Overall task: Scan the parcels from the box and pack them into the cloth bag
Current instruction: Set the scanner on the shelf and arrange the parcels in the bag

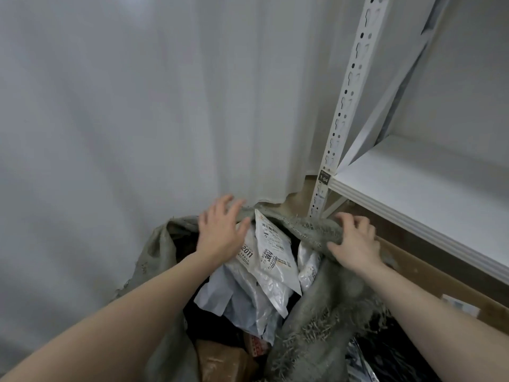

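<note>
A grey-green cloth bag (316, 307) with frayed edges stands open below me, filled with several white plastic parcels. One white parcel (272, 257) with a printed label stands on edge near the bag's far rim. My left hand (220, 230) rests on the far rim, fingers spread over the parcels. My right hand (355, 241) grips the bunched right rim of the bag. A brown taped parcel (220, 359) lies low in the bag. The cardboard box (429, 277) stands to the right, with dark parcels (391, 359) inside it.
A white curtain (137, 106) hangs behind the bag. On the right stands a white metal shelf (413, 188) with a perforated upright post (344, 106), just above the box.
</note>
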